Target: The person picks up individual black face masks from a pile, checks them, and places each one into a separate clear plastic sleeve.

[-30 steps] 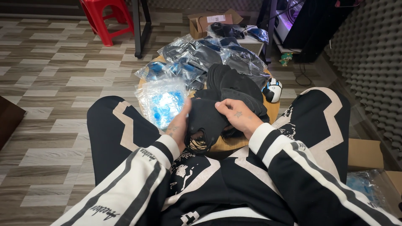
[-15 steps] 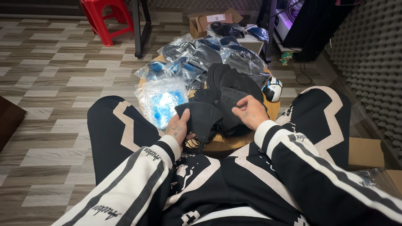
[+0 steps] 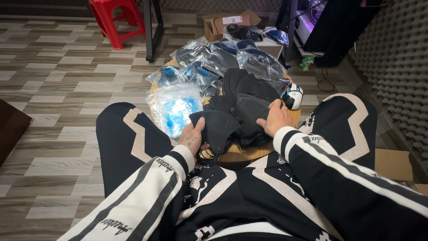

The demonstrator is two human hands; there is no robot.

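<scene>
**Two hands at a pile of black masks on a small round table**

Two hands work apart from each other over the near edge of the table (image 3: 240, 157), a low wooden round top set between my knees. My left hand (image 3: 192, 137) is closed on a black mask (image 3: 214, 127), thumb on top and fingers beneath, holding it just clear of the table's near-left rim; its ear loops hang down below the hand. My right hand (image 3: 275, 119) lies palm-down with fingers spread on the pile of black masks (image 3: 249, 96) heaped at the table's middle, pressing on the top layer; I cannot tell whether it pinches one piece or merely rests there. The held mask touches the left side of the pile.

Left of the pile lies a clear plastic bag (image 3: 174, 107) with blue contents showing through. Behind the pile, a spread of further clear bags holding dark items (image 3: 214, 60) covers the far half of the table and spills beyond it. A white computer mouse (image 3: 293, 96) with dark and blue trim sits just beside the right hand, at the table's right rim.

Farther off on the wood-pattern floor stand a red plastic stool (image 3: 112, 20) and an open cardboard box (image 3: 227, 23). Another cardboard box (image 3: 392, 164) sits by my right leg.
</scene>
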